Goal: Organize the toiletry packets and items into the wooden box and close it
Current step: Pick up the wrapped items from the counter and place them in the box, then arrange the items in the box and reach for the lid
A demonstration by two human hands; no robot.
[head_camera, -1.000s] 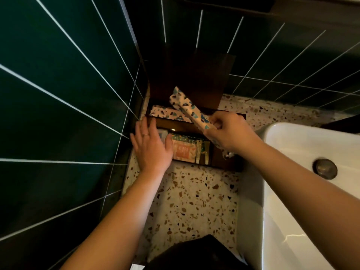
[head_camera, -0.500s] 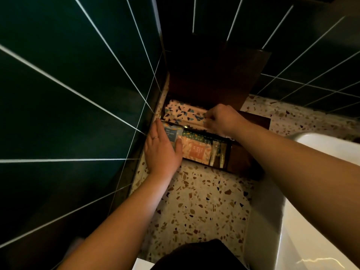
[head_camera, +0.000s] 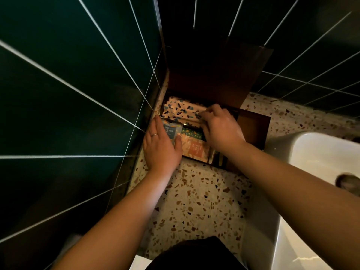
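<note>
Reaching into the box (head_camera: 253,129) at the centre of the frame, you have both hands over its contents. The box sits on the counter (head_camera: 204,201), pushed into the corner where the dark green wall (head_camera: 68,94) on the left of the frame meets the tiled wall behind. Its lid (head_camera: 218,75) stands open, leaning back against the rear tiles.

Your left hand (head_camera: 160,147) lies flat, palm down, fingers together and spread over the left end of the front compartment. It covers part of a blue packet (head_camera: 172,130) and its thumb rests on the edge of an orange packet (head_camera: 196,149); it presses rather than grips, with nothing closed inside it. A ring (head_camera: 154,135) shows on one finger.

Your right hand (head_camera: 221,129) comes in from the right of the frame, knuckles up, fingers curled down toward the divider between the two compartments. Its fingertips (head_camera: 202,114) touch the patterned packets (head_camera: 181,110) that lie in the rear compartment. You cannot tell whether they pinch a packet or only push on it, since the fingers hide the contact.

A green packet (head_camera: 191,133) sits between the blue and orange ones, partly under your right hand. At the front right of the box, some thin upright items are too dark to name.

The sink (head_camera: 321,152) fills the right edge of the frame, just beside the box.
</note>
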